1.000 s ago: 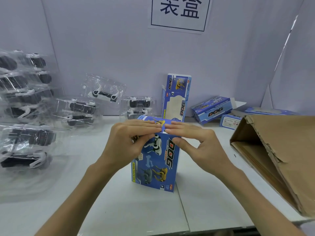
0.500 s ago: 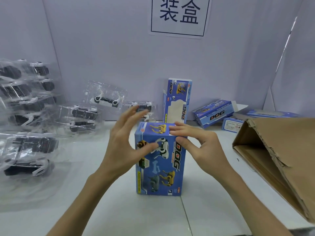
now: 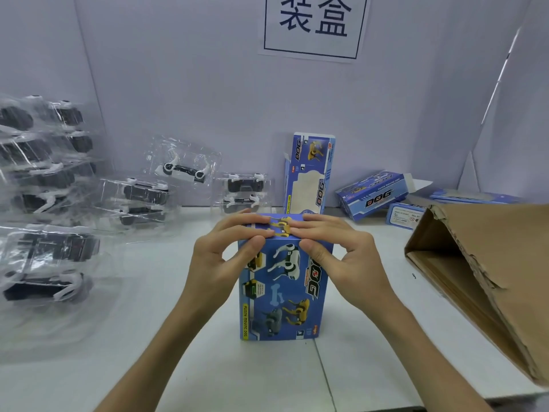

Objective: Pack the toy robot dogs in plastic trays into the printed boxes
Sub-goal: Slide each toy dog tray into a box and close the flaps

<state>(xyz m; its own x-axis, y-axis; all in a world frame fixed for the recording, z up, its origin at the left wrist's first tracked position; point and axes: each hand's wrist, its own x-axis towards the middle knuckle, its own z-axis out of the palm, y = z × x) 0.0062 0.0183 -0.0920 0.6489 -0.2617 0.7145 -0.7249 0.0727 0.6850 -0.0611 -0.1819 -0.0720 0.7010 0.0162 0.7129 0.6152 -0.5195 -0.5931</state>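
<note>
The blue box stands up tall on the white table, right between the two hands. The left hand grips the top left corner of the box. Its fingers lie flat on the lid and its thumb pushes on the front. The right hand does the same at the top right corner, so both hands pinch the top edge. The lid looks folded down and shut. I think the hands are pressing it closed. I cannot tell if a toy dog is inside, because the box hides it.

So this box looks almost done. A lot is left, though. Out past the left hand, many toy dogs in clear trays lie in piles, and more trays lean by the wall. None of these are in a box yet.

Just behind the hands, a tall box stands with a flap open. Behind the right hand and farther right, a lying box rests on its side with its end flap open. Both look ready to fill next.

To the right of the right hand lies a big brown carton, tipped on its side. Nothing shows inside it yet.
</note>
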